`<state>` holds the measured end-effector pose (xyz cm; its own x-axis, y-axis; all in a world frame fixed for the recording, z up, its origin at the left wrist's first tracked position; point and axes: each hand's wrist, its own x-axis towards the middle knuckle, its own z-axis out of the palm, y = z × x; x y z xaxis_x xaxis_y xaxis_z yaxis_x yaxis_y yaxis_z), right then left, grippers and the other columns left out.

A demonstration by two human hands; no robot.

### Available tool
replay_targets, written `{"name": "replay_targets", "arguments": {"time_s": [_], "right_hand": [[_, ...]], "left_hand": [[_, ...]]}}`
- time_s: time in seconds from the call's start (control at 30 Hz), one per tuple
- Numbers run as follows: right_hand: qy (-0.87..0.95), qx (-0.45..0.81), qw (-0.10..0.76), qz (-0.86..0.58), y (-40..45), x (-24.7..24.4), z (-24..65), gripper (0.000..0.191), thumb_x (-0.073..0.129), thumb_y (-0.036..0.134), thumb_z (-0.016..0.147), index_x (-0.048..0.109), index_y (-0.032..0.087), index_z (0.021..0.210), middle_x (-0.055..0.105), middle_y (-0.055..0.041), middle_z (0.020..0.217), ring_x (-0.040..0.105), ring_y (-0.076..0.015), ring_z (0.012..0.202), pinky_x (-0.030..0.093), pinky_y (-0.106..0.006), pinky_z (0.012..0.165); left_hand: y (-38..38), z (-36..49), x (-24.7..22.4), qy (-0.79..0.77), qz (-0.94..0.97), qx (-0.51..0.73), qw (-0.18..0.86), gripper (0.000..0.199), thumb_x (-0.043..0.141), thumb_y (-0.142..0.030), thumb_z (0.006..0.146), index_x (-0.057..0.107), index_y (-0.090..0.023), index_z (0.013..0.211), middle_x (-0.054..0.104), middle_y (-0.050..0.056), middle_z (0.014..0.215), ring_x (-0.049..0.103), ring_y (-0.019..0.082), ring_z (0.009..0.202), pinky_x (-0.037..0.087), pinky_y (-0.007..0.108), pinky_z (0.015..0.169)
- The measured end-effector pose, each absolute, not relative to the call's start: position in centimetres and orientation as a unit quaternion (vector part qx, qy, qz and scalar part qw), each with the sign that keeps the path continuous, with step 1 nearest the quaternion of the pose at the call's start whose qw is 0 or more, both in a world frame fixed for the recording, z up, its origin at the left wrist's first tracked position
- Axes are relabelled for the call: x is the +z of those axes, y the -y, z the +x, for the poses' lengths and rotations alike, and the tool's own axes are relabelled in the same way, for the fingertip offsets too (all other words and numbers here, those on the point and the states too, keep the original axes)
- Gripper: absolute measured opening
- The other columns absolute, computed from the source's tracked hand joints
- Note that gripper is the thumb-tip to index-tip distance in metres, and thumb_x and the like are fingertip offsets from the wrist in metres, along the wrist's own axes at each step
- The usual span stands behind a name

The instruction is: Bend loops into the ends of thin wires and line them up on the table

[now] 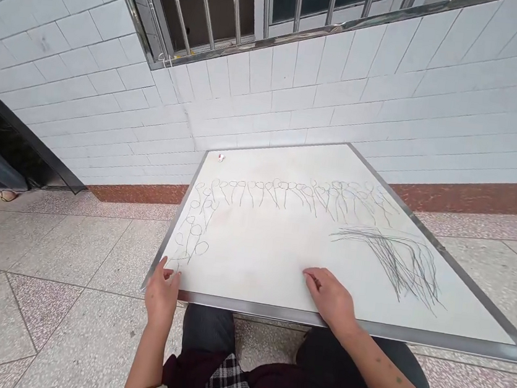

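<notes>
On a white table [257,244] with a metal rim, thin dark wire-like strands with looped heads [284,186] lie in a row along the back and down the left side. To the right, a bundle of loose, straight dark strands [391,259] fans out. My left hand [163,292] is at the front left corner, thumb and forefinger apart, next to the last looped strand [179,258]. My right hand [331,296] rests on the table near the front middle, its fingers curled together. Whether a strand is between those fingers is too small to see.
A white tiled wall [287,104] with a barred window [279,9] stands behind the table. A tiny red-and-white item [221,158] lies at the back left corner. My knees [210,332] are under the front edge. A dark doorway [7,140] is at the left.
</notes>
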<state>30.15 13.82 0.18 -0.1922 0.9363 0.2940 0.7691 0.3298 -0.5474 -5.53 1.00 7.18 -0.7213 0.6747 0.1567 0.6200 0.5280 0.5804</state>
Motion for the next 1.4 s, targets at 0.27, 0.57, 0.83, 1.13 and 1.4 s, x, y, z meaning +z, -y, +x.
{"name": "replay_targets", "arguments": {"time_s": [0.27,0.57,0.83,1.13,1.4], "right_hand": [[0.755,0.149,0.283,-0.572,-14.0,-0.3,30.3,0.025,0.040,0.035,0.089,0.063,0.025,0.091,0.065,-0.0011,0.085,0.062,-0.0167,0.071,0.046,-0.028,0.059],[0.756,0.158,0.284,-0.568,-14.0,-0.4,30.3,0.025,0.039,0.036,0.090,0.062,0.025,0.092,0.066,-0.0015,0.090,0.063,-0.0178,0.076,0.048,-0.029,0.062],[0.758,0.155,0.291,-0.562,-14.0,-0.4,30.3,0.026,0.039,0.035,0.091,0.062,0.025,0.093,0.066,-0.0014,0.090,0.063,-0.0173,0.075,0.049,-0.029,0.063],[0.759,0.159,0.299,-0.556,-14.1,-0.3,30.2,0.025,0.039,0.034,0.091,0.063,0.025,0.094,0.065,-0.0006,0.089,0.063,-0.0158,0.074,0.049,-0.028,0.063],[0.757,0.171,0.302,-0.554,-14.1,-0.2,30.1,0.025,0.039,0.033,0.092,0.062,0.025,0.093,0.064,0.0000,0.086,0.062,-0.0158,0.072,0.048,-0.027,0.061]], "left_hand": [[-0.7,-5.5,5.1,-0.877,0.373,0.298,0.049,0.056,0.046,-0.022,0.084,0.038,-0.013,0.139,0.063,0.012,0.104,0.060,0.025,0.095,0.048,0.037,0.080],[-1.0,-6.5,4.8,-0.879,0.393,0.270,0.033,0.056,0.042,-0.015,0.084,0.034,-0.007,0.139,0.067,0.011,0.092,0.062,0.027,0.092,0.047,0.039,0.081],[-2.7,-5.7,4.3,-0.861,0.453,0.224,-0.051,0.050,0.031,-0.017,0.092,0.033,-0.004,0.141,0.060,0.018,0.103,0.060,0.027,0.094,0.046,0.038,0.079],[-3.9,-4.7,5.6,-0.804,0.537,0.230,-0.110,0.046,0.029,-0.015,0.095,0.048,-0.017,0.136,0.061,0.008,0.086,0.058,0.018,0.076,0.045,0.028,0.070],[-4.8,-3.5,8.8,-0.801,0.525,0.269,-0.102,0.052,0.042,-0.012,0.088,0.041,-0.022,0.140,0.066,0.008,0.108,0.065,0.020,0.083,0.045,0.027,0.058]]}}
